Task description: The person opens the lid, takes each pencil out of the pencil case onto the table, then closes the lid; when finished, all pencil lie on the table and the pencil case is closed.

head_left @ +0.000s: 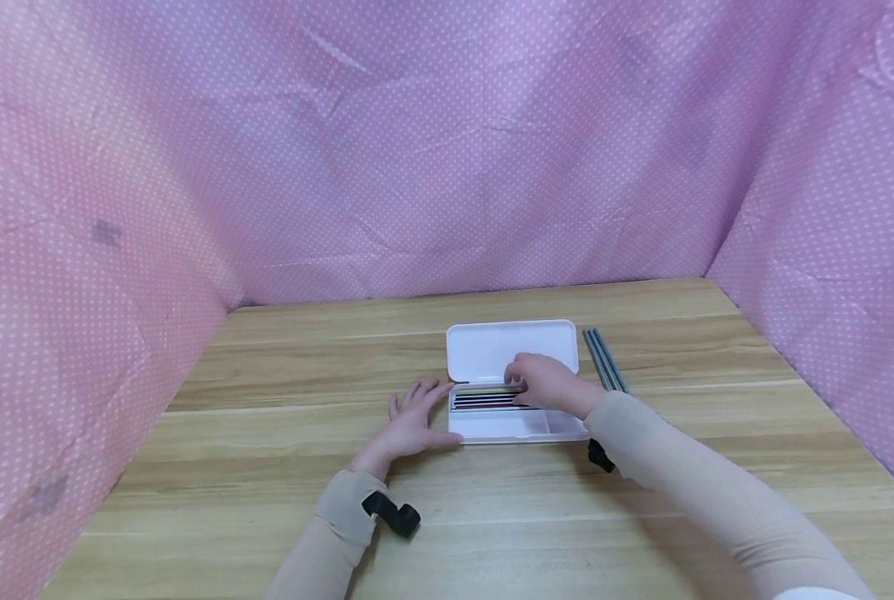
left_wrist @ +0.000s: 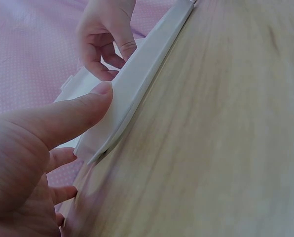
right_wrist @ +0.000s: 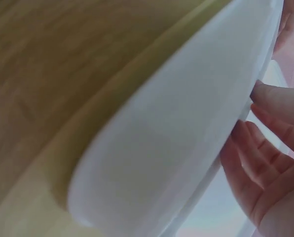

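Observation:
A white pencil case point(head_left: 497, 427) lies with its lid point(head_left: 484, 350) folded back on the table. In its rear compartment several thin pencils point(head_left: 482, 402) lie side by side, lengthwise. My left hand point(head_left: 411, 423) is at the case's left end, fingers spread, thumb at the front wall and index finger at the back corner. My right hand point(head_left: 550, 385) reaches into the case over the right part of the pencils, its fingers bent downward. In the right wrist view the fingertips point(right_wrist: 239, 129) dip behind the case wall; I cannot tell whether they pinch a pencil.
Several grey-green pencils point(head_left: 606, 360) lie together on the wooden table point(head_left: 304, 367), right of the lid. Pink dotted cloth point(head_left: 447, 167) hangs behind the table and along both sides. A divider marks off a small front-right section of the case.

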### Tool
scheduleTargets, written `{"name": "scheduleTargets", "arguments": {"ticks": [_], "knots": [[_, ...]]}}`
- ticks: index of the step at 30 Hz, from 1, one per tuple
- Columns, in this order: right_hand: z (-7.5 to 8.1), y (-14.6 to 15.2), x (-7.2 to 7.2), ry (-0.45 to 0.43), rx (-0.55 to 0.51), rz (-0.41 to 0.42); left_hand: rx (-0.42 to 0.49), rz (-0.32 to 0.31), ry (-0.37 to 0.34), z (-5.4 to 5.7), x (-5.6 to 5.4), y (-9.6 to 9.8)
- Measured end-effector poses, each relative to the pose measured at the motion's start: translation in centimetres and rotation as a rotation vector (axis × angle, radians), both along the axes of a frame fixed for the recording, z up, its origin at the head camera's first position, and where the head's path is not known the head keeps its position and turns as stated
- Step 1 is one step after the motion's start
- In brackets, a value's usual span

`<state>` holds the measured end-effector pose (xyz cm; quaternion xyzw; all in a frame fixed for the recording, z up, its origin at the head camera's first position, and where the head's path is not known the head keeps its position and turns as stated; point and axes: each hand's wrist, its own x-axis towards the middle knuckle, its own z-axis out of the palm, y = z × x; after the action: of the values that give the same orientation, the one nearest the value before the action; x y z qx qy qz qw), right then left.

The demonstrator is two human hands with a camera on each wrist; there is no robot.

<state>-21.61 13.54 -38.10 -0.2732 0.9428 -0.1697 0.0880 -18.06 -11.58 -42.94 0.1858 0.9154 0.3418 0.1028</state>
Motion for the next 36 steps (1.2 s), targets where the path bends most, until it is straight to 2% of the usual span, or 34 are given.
{"name": "scheduleTargets", "arguments": {"ticks": [7,21,36], "knots": [[-0.3,0.4,-0.2,0.001,-0.032,0.067,-0.008,0.004,0.008,-0.2,-0.2,-0.1],[-0.3,0.7,-0.9,-0.006,0.016,0.138,-0.020,0.004,-0.004,-0.2,-0.2,-0.2],[0.5,0.1,-1.0,-0.047,0.064,0.146,-0.017,0.005,-0.008,-0.1,-0.3,-0.2]]}}
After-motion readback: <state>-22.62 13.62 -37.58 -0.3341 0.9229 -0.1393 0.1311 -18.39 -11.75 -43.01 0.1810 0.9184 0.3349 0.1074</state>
